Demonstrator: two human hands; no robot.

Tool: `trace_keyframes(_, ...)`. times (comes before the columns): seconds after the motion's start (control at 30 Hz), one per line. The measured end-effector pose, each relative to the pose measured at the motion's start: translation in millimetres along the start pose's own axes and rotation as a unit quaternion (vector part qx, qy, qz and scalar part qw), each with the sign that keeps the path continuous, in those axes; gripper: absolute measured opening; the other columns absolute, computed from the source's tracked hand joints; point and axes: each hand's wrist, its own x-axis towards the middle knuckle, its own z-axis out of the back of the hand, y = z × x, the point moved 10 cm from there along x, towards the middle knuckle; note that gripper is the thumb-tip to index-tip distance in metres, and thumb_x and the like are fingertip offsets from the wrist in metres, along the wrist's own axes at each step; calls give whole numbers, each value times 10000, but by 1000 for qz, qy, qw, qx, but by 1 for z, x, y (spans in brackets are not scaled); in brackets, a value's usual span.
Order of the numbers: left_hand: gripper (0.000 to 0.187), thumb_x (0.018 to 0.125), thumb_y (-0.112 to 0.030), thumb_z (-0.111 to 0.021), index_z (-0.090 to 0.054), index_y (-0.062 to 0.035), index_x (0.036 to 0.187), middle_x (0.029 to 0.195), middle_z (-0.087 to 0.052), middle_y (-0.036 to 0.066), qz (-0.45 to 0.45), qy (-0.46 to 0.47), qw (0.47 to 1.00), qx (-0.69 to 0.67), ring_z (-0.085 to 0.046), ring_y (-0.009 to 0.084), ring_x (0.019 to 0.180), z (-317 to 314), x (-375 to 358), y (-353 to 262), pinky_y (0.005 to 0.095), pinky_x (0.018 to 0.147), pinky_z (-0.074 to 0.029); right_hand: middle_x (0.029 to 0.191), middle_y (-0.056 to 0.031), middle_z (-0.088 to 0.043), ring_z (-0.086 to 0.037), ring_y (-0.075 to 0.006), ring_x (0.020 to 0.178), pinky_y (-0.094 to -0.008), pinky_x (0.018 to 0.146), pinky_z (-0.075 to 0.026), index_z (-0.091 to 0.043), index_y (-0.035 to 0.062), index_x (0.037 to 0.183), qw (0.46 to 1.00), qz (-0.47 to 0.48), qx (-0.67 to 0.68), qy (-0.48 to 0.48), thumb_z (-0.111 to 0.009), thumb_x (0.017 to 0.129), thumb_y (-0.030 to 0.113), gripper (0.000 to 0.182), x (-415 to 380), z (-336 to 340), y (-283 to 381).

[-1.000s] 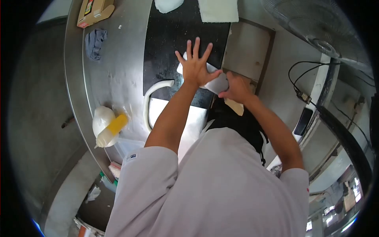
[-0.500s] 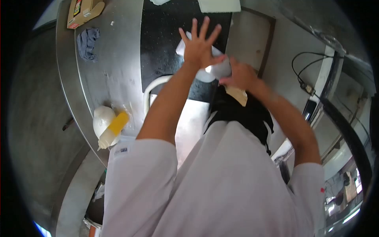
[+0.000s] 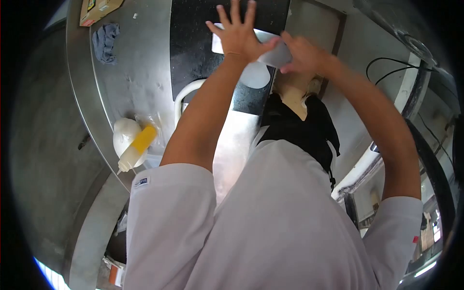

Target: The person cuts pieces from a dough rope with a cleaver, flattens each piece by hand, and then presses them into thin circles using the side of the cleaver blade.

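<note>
My left hand (image 3: 238,38) lies with fingers spread and palm down across a wide, flat, silver metal blade like a cleaver (image 3: 276,54). My right hand (image 3: 305,54) is closed at the blade's right end, where its grip is hidden by my fingers. Just below the blade, a thin round white sheet, like a dough wrapper (image 3: 255,75), rests on the black board (image 3: 191,58). Part of the blade's pale left end shows beyond my left hand.
A squeeze bottle with a yellow part (image 3: 137,150) leans on a white bundle (image 3: 125,133) at left. A blue-grey cloth (image 3: 105,43) and a cardboard box (image 3: 100,10) lie on the steel counter (image 3: 140,63). A curved white tube (image 3: 182,99) stands by my left forearm.
Both hands and the blade sit higher in view, partly because the camera has shifted. The blade is now farther off the round white sheet, showing more of it.
</note>
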Motion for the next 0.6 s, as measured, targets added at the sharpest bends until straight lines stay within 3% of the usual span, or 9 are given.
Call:
trace_keyframes(0.07,1185,671,-687,-757,-297,-117,1602,1663,-228,221,12,-29,999,-17,-177,491,1524,-27,6,28,751,1152,-156,1055,-323,-677,-661,-445,1075,-501,884,-545,-503,-16,1264,996,73,-39,15,-924,667,372,827,13,-3,21)
trace_keyframes(0.1,1140,650,-805,-696,-356,-257,1591,1677,-207,178,-61,-103,991,-59,-101,536,1523,-57,2,39,851,1064,-96,1015,-313,-684,-670,-451,1020,-506,852,-551,-503,-16,1269,997,73,-24,-2,-926,651,414,863,-3,-11,23)
trace_keyframes(0.23,1171,667,-830,-671,-319,-235,1612,1679,-145,233,-84,32,996,14,-56,573,1514,-80,-43,-7,851,1064,-86,1092,-309,-666,-639,-442,1101,-504,889,-529,-500,-5,1283,982,113,-102,-111,-930,639,417,882,-52,-43,5)
trace_keyframes(0.3,1199,658,-840,-662,-297,-224,1620,1684,-125,235,-61,-15,998,3,-39,577,1513,-81,-11,1,860,1055,-77,1111,-301,-677,-647,-479,1093,-506,893,-548,-483,-27,1303,995,55,-68,-48,-945,628,360,905,-40,-41,-17)
trace_keyframes(0.37,1199,685,-833,-649,-311,-158,1616,1666,-173,275,-33,-77,996,-32,-30,604,1503,-68,-1,14,874,1031,-35,1324,-304,-554,-526,-436,1281,-479,994,-479,-435,38,1400,988,15,70,137,-923,645,402,970,-7,-24,-18)
trace_keyframes(0.4,1179,691,-684,-755,-277,-121,1609,1664,-210,235,50,-40,998,9,-165,481,1530,-35,5,11,748,1156,-151,1266,-307,-585,-567,-453,1213,-481,953,-501,-427,20,1390,994,81,-16,66,-921,655,403,965,10,-6,-10)
trace_keyframes(0.47,1181,708,-707,-734,-259,-121,1616,1670,-191,235,57,-40,998,-9,-148,494,1531,-35,15,27,768,1143,-138,1208,-311,-616,-608,-470,1146,-483,911,-522,-420,2,1381,984,143,-109,-10,-919,664,404,961,7,10,10)
trace_keyframes(0.53,1180,718,-726,-716,-257,-113,1616,1672,-180,240,35,-37,999,-6,-139,516,1524,-51,2,34,790,1126,-127,1087,-314,-653,-641,-501,1050,-498,869,-531,-439,-43,1317,992,119,-26,22,-923,666,412,930,-2,-5,22)
trace_keyframes(0.6,1184,691,-835,-646,-319,-168,1613,1666,-170,278,-66,-54,995,-52,-27,603,1504,-73,-30,18,872,1032,-42,1012,-321,-665,-651,-507,1027,-492,894,-523,-450,-65,1287,993,85,10,87,-922,673,408,907,-28,-38,16)
